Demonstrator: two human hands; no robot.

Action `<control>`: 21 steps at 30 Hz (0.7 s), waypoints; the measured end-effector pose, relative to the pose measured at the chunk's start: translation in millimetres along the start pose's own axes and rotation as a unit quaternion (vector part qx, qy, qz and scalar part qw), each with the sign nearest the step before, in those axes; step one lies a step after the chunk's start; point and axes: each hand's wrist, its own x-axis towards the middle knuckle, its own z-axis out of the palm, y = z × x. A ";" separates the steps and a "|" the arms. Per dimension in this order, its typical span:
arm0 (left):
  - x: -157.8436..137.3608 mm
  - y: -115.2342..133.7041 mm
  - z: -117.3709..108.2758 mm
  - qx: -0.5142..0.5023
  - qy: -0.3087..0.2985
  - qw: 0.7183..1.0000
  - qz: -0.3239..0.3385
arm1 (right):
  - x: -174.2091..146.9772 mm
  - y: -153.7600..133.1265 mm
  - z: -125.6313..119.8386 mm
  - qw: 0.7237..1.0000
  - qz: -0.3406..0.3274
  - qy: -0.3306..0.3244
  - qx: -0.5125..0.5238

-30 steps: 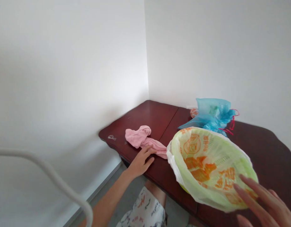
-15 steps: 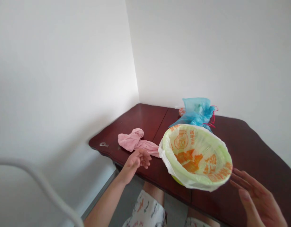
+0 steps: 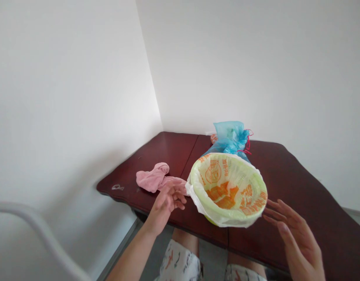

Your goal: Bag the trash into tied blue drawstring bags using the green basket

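A light-green bin [image 3: 201, 197] stands on the table, lined with a white plastic bag [image 3: 231, 222] printed in orange and folded over its rim. Orange patches show at the bottom; whether they are print or scraps I cannot tell. On the bin's left, my left hand [image 3: 169, 200] is open in the air, its fingers loosely bent, in front of a crumpled pink cloth [image 3: 152, 179]. My right hand [image 3: 298, 234] is open too, with the fingertips close to the bin's right rim; I cannot tell if they touch it. Neither hand holds anything.
Behind the bin lies a blue plastic bag [image 3: 231, 140] with red ties, and a small orange-and-white item [image 3: 214, 138] beside it. The dark red table [image 3: 174, 146] has a wavy edge and meets white walls. A pale curved tube [image 3: 36, 222] crosses the lower left.
The view has turned slightly right, so table and bin sit further left in it. The fingers of my left hand have spread a little. Both hands stay on either side of the bin.
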 end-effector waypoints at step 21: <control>4.7 0.3 16.6 -0.060 -0.025 0.998 -0.022 | -10.5 26.3 -15.2 0.998 0.050 -0.009 -0.026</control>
